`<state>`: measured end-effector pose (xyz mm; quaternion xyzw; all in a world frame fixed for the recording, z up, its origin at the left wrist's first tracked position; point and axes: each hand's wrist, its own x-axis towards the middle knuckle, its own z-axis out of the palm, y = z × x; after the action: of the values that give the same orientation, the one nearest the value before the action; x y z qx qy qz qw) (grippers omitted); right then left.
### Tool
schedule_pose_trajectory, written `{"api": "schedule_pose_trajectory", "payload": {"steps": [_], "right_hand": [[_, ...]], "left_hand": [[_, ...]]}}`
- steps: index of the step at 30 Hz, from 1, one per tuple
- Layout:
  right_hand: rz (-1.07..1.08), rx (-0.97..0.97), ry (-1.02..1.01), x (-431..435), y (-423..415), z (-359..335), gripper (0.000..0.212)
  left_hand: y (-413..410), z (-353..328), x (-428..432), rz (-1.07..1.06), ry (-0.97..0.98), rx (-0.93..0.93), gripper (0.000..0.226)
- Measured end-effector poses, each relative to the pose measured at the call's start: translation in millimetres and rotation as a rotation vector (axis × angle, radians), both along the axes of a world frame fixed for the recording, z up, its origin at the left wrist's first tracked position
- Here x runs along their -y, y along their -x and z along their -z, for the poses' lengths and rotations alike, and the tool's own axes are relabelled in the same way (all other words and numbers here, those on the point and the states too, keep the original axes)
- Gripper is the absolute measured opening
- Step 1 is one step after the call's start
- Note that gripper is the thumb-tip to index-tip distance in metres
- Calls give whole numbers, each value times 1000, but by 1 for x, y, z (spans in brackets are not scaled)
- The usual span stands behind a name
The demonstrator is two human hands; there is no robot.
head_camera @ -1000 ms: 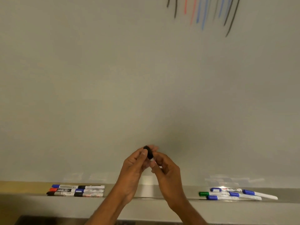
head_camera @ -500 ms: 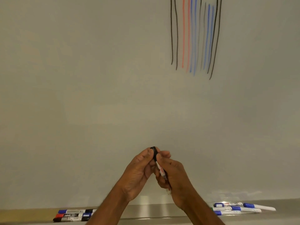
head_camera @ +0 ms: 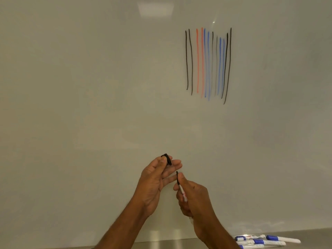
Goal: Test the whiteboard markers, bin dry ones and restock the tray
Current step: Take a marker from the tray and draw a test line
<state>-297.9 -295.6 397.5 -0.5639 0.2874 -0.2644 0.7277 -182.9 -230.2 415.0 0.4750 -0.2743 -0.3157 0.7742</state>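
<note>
Left hand pinches black cap; right hand grips uncapped marker.

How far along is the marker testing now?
Done: black, red and blue test strokes stand on the whiteboard. In hand: the left hand pinches a black cap, the right hand holds the uncapped marker, off the board. Left: testing it; whether the blue-capped markers on the tray are tested is unclear.

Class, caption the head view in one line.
Left hand holds black cap, right hand the uncapped marker, below test strokes.
</note>
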Motion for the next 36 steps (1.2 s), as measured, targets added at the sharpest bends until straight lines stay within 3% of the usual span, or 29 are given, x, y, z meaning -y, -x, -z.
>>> {"api": "schedule_pose_trajectory", "payload": {"steps": [3,5,8,12,14,17,21,23,26,29,32,36], "right_hand": [[-61,91,-25,10,9,-9,36],[-83,163,64,17,16,-18,24],[-25,259,140,28,24,-35,24],[-45,511,-208,53,28,-62,24],[-59,619,-287,65,32,-72,31],[-7,626,-116,76,37,-86,29],[257,431,388,85,37,-106,35],[358,393,540,89,36,-119,37],[455,441,640,97,34,-136,24],[510,518,688,107,29,-150,15],[559,564,745,119,22,-163,16],[617,598,860,137,18,-179,22]], "left_hand": [[-1,-5,2,-104,-23,104,31],[-3,-11,4,-176,-20,184,29],[-5,-24,6,-272,3,341,21],[-9,-43,14,-403,47,548,17],[-12,-51,21,-463,67,637,24],[-20,-62,32,-556,60,782,40],[-31,-81,49,-637,94,1019,32],[-35,-93,57,-670,120,1116,32],[-43,-113,70,-702,144,1246,45],[-54,-129,83,-736,158,1332,32],[-66,-139,94,-803,186,1418,20],[-73,-142,103,-864,203,1457,21]]}}
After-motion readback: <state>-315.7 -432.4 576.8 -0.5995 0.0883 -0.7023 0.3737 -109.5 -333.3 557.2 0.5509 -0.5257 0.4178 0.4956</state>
